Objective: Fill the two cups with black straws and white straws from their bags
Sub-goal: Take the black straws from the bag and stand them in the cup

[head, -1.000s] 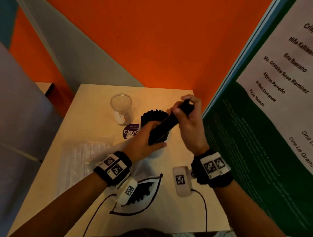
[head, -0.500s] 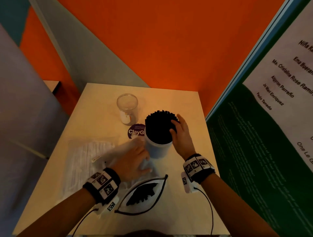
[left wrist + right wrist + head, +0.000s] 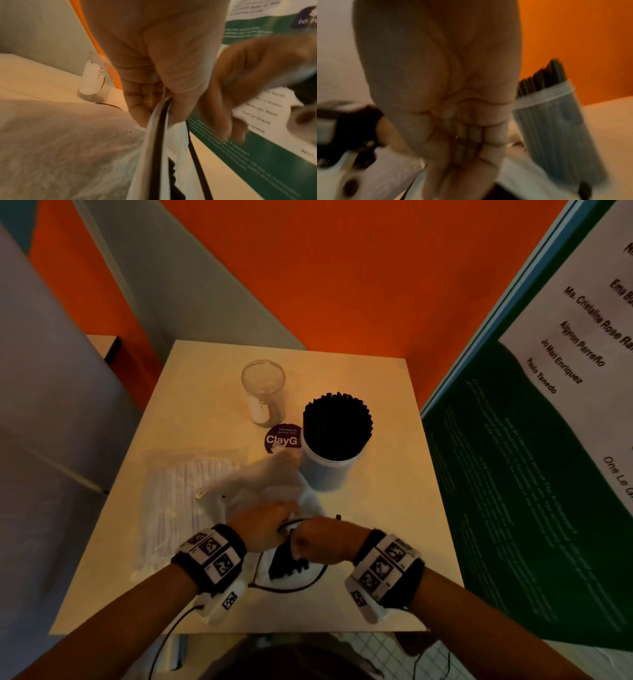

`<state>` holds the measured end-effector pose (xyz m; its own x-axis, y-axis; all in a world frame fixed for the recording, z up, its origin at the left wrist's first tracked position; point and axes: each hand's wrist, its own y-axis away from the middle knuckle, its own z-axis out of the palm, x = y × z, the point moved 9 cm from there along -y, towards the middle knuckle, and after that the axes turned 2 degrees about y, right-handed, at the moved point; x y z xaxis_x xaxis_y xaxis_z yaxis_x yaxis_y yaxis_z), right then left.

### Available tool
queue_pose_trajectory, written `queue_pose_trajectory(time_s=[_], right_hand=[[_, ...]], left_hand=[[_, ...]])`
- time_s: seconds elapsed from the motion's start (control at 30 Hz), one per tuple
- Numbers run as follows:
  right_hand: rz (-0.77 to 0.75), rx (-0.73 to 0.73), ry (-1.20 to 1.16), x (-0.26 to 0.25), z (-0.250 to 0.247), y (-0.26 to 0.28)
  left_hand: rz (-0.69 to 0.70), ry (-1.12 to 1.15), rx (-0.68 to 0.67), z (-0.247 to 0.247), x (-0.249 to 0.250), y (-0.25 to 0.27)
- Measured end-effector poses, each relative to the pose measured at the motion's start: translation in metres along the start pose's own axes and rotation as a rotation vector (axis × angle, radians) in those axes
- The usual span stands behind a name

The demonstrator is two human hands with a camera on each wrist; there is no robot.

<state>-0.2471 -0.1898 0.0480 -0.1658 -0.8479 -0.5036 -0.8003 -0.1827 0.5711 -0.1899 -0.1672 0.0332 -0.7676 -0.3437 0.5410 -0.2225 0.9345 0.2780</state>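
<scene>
A bag (image 3: 274, 487) of black straws is held at the worktop's (image 3: 387, 542) near edge, its black-rimmed mouth pinched open by the fingers of the left hand (image 3: 263, 525), as the left wrist view shows. The right hand (image 3: 318, 541) is seen at the opening, fingers curled into a fist just above the black straws (image 3: 286, 563) left inside; whether any are actually gripped cannot be told from the blurred right wrist view. Behind the hands, toward the middle of the worktop, one cup (image 3: 325, 470) is already packed upright with black straws. The clear cup (image 3: 263, 393) near the far edge is not yet filled, and the bag of white straws (image 3: 181, 505) lies flat along the left edge, apparently untouched.

The step in hand is judged to be the drawing of the last black straws from their bag. A firm grip on the remaining bundle would next be called for, the mouth being kept wide so that the straws slide out cleanly, followed by a lift to the full cup, where little room appears to be left. After that, the white straws are still to be dealt with.
</scene>
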Motion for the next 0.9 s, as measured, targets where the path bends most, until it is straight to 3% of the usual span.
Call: queue_pose_trajectory(time_s=[0.1, 0.33, 0.47, 0.7, 0.9], right_hand=[[0.224, -0.04, 0.034, 0.015, 0.029, -0.023], [0.479, 0.079, -0.047, 0.033, 0.058, -0.059], [0.514, 0.004, 0.152, 0.032, 0.074, -0.069], [0.579, -0.065, 0.182, 0.028, 0.077, -0.073], [0.54, -0.045, -0.023, 0.021, 0.075, -0.069]], left_hand=[[0.015, 0.141, -0.026, -0.004, 0.008, 0.002], [-0.049, 0.252, 0.039, -0.012, 0.002, 0.017], [-0.038, 0.268, 0.043, -0.015, 0.001, 0.023], [-0.029, 0.279, 0.034, -0.015, -0.003, 0.029], [-0.023, 0.279, 0.039, -0.018, -0.006, 0.03]])
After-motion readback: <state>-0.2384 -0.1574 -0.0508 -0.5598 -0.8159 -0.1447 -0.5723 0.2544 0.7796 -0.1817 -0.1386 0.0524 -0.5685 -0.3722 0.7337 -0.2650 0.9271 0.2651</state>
